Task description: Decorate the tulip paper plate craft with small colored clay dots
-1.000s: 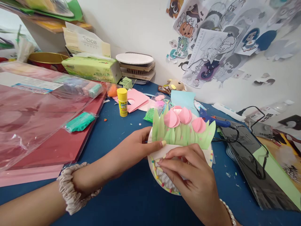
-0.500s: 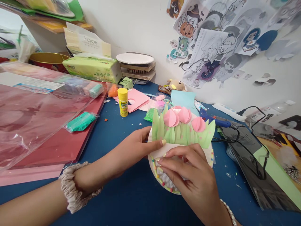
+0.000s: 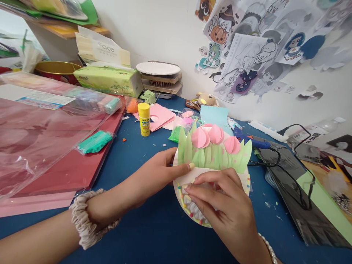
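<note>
A round white paper plate (image 3: 184, 178) is held upright by its left edge in my left hand (image 3: 165, 170), thumb in front and fingers behind. Pink paper flowers (image 3: 201, 138) and green paper grass blades (image 3: 214, 157) cover its upper half. Along the lower rim runs a yellow line with small coloured dots, and pale grey-white lumps (image 3: 194, 209) fill the space inside it. My right hand (image 3: 228, 198) is pinched against the plate's front, fingertips at the left upper corner of the lumps. What those fingertips hold, if anything, cannot be made out.
A yellow glue stick (image 3: 144, 119) stands on the blue table (image 3: 132, 227). Red sheets in plastic (image 3: 68, 161) lie at left with a teal clay packet (image 3: 95, 142). Behind the plate are pink paper (image 3: 162, 113) and a blue glue gun (image 3: 254, 142), its cord trailing right.
</note>
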Action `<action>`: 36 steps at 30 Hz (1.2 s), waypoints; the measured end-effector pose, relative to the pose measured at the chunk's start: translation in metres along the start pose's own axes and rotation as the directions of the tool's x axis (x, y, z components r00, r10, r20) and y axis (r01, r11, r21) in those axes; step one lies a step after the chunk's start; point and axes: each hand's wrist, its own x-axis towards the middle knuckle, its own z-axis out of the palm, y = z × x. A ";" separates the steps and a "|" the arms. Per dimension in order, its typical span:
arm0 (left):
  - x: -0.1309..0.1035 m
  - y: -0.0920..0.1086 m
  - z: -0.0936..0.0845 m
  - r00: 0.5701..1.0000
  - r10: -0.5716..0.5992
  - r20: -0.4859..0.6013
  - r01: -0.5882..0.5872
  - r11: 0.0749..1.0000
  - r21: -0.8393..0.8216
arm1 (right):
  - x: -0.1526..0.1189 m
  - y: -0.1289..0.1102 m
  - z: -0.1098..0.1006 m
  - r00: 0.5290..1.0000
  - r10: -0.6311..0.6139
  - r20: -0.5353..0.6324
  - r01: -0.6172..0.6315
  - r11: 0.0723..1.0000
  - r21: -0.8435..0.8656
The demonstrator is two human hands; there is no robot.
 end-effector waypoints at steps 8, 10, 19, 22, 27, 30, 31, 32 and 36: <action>0.000 0.000 0.001 1.000 0.012 -0.018 -0.012 1.000 0.006 | 0.000 0.001 0.000 1.000 0.001 -0.002 -0.001 1.000 -0.002; 0.000 -0.001 0.001 1.000 0.013 -0.019 -0.013 1.000 0.008 | 0.000 0.000 0.000 1.000 0.006 -0.003 -0.006 1.000 -0.005; 0.001 -0.002 -0.003 1.000 0.016 0.023 -0.016 1.000 0.021 | 0.000 0.000 0.002 1.000 0.022 -0.019 -0.022 1.000 0.002; 0.002 -0.002 -0.002 1.000 0.021 0.020 -0.021 1.000 0.016 | 0.000 0.001 0.002 0.999 0.009 -0.032 -0.008 1.000 0.014; 0.001 -0.002 -0.002 0.999 0.026 0.020 -0.026 1.000 -0.001 | 0.000 0.002 0.001 1.000 -0.007 -0.025 0.008 1.000 0.017; 0.001 -0.003 -0.003 1.000 0.026 0.015 -0.026 1.000 -0.005 | 0.001 0.002 0.001 1.000 -0.007 -0.022 0.007 1.000 0.002; 0.001 -0.003 -0.003 1.000 0.029 0.012 -0.029 1.000 -0.004 | 0.001 0.002 0.001 1.000 -0.007 -0.023 0.007 1.000 -0.005; 0.001 -0.003 -0.003 0.999 0.032 0.008 -0.032 0.999 -0.002 | 0.002 0.001 0.001 1.000 -0.007 -0.026 0.007 1.000 -0.009; 0.001 -0.003 -0.003 0.999 0.042 0.000 -0.042 0.999 0.004 | 0.003 0.000 -0.001 0.999 -0.007 -0.050 0.007 1.000 -0.007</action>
